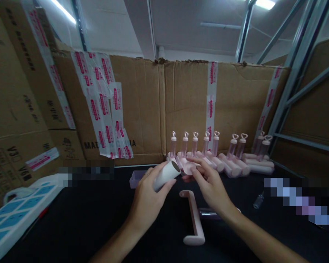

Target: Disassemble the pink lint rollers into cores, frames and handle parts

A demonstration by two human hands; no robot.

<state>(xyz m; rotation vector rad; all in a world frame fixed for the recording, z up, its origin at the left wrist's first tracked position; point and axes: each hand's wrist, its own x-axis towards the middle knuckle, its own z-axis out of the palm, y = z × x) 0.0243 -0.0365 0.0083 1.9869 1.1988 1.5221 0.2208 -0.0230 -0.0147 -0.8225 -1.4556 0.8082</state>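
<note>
My left hand [149, 197] is wrapped around a white lint-roller refill roll [166, 176], tilted with its open end facing up and to the right. Just to its right, my right hand [208, 182] pinches a pale pink round cap [189, 168] between thumb and fingers. The cap is near the roll's open end; a narrow gap seems to lie between them. Below my hands, a pink bracket-shaped roller frame [196, 219] lies on the black table, its clear handle [210, 213] partly hidden by my right forearm.
Several pink rollers [231, 166] with upright clear handles stand along the cardboard wall [142, 109]. A translucent purple tray [135, 179] sits behind my left hand. A white power strip [24, 208] is at left, and a small clear object [258, 201] lies at right.
</note>
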